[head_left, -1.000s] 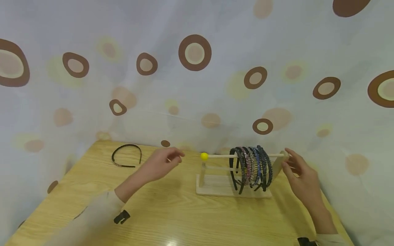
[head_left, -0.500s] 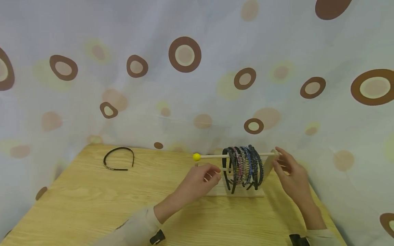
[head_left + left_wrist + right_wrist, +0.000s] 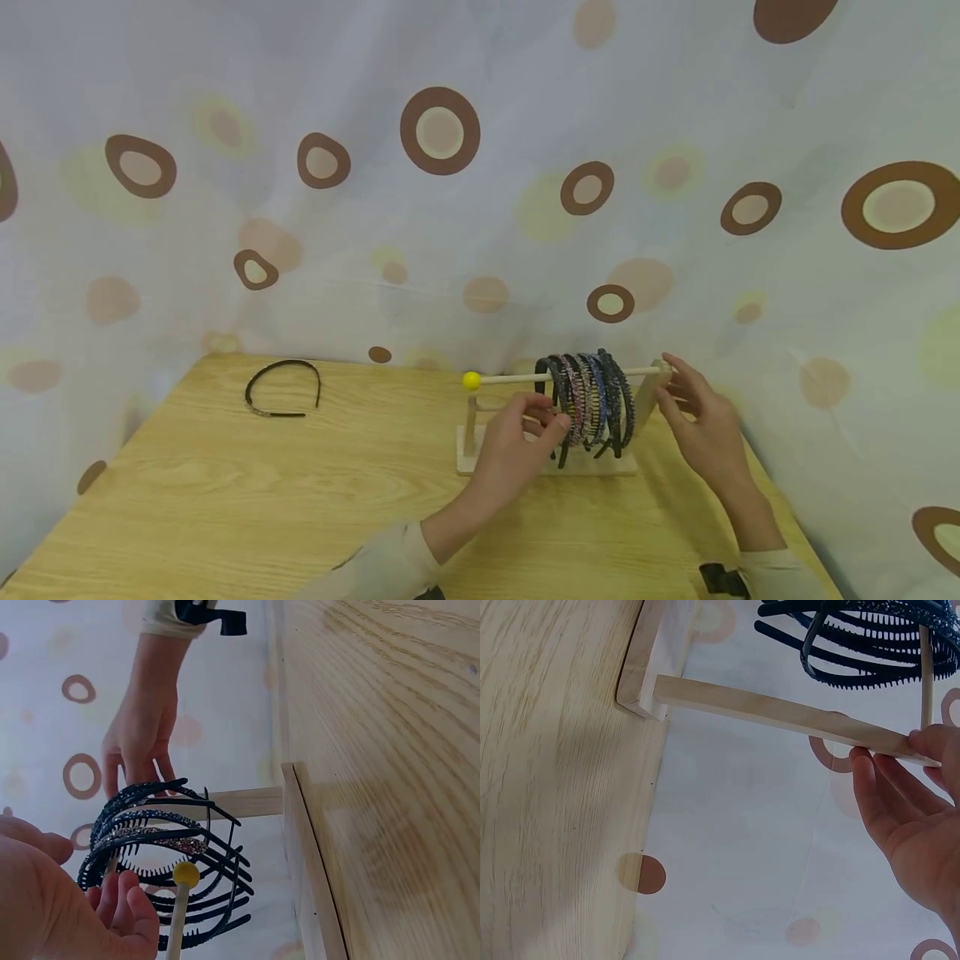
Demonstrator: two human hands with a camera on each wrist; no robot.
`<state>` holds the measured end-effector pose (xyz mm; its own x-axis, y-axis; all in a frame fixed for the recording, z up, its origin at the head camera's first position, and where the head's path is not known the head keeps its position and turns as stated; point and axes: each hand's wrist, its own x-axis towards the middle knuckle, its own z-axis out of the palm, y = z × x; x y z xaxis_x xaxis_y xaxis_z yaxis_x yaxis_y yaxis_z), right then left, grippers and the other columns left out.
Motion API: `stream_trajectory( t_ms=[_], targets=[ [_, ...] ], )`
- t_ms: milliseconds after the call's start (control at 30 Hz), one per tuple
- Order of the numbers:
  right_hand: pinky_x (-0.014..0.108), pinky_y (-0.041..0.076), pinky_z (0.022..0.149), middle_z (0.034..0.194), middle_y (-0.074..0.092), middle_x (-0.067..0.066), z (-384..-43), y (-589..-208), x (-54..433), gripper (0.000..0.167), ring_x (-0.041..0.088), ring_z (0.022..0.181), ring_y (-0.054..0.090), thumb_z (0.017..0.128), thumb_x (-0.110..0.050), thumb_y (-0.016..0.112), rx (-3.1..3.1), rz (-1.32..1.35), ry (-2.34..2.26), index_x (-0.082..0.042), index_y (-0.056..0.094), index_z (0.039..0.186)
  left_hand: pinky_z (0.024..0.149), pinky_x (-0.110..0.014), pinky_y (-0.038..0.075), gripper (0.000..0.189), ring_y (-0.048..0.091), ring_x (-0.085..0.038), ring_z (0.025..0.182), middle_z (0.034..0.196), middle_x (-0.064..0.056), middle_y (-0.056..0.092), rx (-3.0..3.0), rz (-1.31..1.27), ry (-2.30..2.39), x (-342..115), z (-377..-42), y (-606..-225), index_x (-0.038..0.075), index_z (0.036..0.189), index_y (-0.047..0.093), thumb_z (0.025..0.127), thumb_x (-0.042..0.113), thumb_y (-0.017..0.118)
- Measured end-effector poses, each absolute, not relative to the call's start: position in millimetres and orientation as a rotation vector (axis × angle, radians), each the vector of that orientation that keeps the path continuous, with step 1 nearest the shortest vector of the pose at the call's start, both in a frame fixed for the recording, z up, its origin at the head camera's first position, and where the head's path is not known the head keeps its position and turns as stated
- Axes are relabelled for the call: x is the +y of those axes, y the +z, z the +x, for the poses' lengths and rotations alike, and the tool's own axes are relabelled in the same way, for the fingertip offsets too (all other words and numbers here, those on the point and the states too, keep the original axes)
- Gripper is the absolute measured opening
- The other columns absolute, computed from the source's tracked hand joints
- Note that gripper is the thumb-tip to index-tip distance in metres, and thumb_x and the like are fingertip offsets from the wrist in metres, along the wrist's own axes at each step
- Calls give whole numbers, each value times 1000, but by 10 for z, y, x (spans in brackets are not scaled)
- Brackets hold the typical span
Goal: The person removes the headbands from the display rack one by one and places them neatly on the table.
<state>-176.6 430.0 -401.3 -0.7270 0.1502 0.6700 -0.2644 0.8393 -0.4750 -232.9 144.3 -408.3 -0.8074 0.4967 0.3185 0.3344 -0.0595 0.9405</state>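
Observation:
Several sparkly toothed headbands (image 3: 591, 400) in black, pink, silver and blue hang side by side on the upper rod of a wooden stand (image 3: 468, 461). A yellow ball (image 3: 471, 381) caps the rod's left end. My left hand (image 3: 517, 446) is at the near left side of the row, its fingers loosely bent and a gap between thumb and fingertips; whether they touch a headband is unclear. At the stand's right end my right hand (image 3: 705, 425) pinches the top of the wooden upright (image 3: 780, 714), thumb on one side and fingers on the other.
A single thin black headband (image 3: 283, 389) lies at the back left of the wooden table (image 3: 225, 500). Behind the table hangs a pale sheet (image 3: 360, 242) with brown ring patterns. The stand sits close to the table's back edge.
My left hand has moved right, from beside the lone headband to the front of the hanging row. The right hand stays on the upright. The head view has shifted slightly.

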Motion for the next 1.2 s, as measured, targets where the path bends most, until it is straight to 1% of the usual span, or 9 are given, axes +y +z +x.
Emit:
stream_trajectory(
  t_ms=[200, 267, 467, 600, 667, 800, 867, 1067, 1200],
  targets=[
    [7, 44, 83, 119, 68, 21, -1771, -4018, 4300, 58, 29, 100, 68, 99, -3, 66, -2280, 95, 703, -19, 50, 152, 70, -30, 54, 36, 61, -13, 89, 104, 5, 63, 2062, 890, 2026, 1519, -2287, -4084, 14, 127, 61, 98, 36, 71],
    [7, 44, 83, 119, 68, 22, -1774, -4013, 4296, 58, 32, 99, 68, 99, -3, 67, -2282, 99, 702, -18, 50, 152, 70, -30, 54, 33, 61, -13, 89, 104, 6, 63, 2065, 887, 2030, 1528, -2282, -4087, 15, 125, 61, 99, 33, 70],
    [7, 44, 83, 119, 69, 21, -1772, -4005, 4287, 58, 34, 99, 68, 99, -3, 67, -2288, 91, 708, -19, 50, 152, 73, -29, 55, 27, 62, -13, 90, 104, 7, 63, 2055, 926, 2061, 1534, -2288, -4084, 14, 125, 61, 101, 25, 68],
    [6, 44, 83, 119, 68, 21, -1768, -4007, 4291, 58, 36, 99, 68, 99, -4, 66, -2293, 79, 705, -19, 50, 153, 73, -29, 55, 25, 63, -12, 90, 104, 7, 64, 2049, 946, 2071, 1540, -2293, -4084, 14, 124, 61, 101, 20, 68],
    [6, 44, 83, 119, 69, 21, -1766, -4011, 4296, 58, 34, 99, 68, 99, -4, 66, -2294, 77, 700, -18, 50, 152, 73, -28, 55, 24, 63, -12, 90, 104, 6, 63, 2059, 951, 2067, 1545, -2294, -4091, 13, 124, 61, 101, 19, 67],
    [7, 44, 83, 118, 69, 20, -1768, -4016, 4303, 58, 27, 100, 68, 99, -3, 66, -2294, 79, 701, -19, 50, 152, 73, -28, 54, 22, 62, -12, 90, 104, 5, 63, 2091, 957, 2057, 1553, -2303, -4108, 11, 123, 61, 102, 15, 65],
    [7, 44, 83, 118, 69, 20, -1769, -4017, 4305, 58, 27, 100, 68, 99, -3, 66, -2294, 77, 704, -19, 50, 152, 73, -28, 54, 21, 62, -12, 90, 105, 4, 64, 2102, 963, 2059, 1555, -2315, -4121, 10, 123, 61, 102, 14, 65],
    [7, 44, 82, 120, 68, 21, -1757, -4007, 4286, 60, 39, 99, 68, 98, -1, 66, -2284, 92, 705, -19, 49, 153, 72, -28, 53, 19, 61, -9, 89, 104, 3, 64, 2124, 929, 2076, 1553, -2355, -4121, 10, 119, 62, 100, 9, 64],
    [6, 44, 81, 120, 68, 21, -1754, -4002, 4280, 60, 41, 99, 67, 98, 0, 66, -2284, 92, 698, -18, 50, 152, 72, -28, 53, 19, 61, -10, 89, 103, 3, 63, 2134, 904, 2090, 1531, -2370, -4073, 10, 118, 62, 100, 8, 63]
  ],
)
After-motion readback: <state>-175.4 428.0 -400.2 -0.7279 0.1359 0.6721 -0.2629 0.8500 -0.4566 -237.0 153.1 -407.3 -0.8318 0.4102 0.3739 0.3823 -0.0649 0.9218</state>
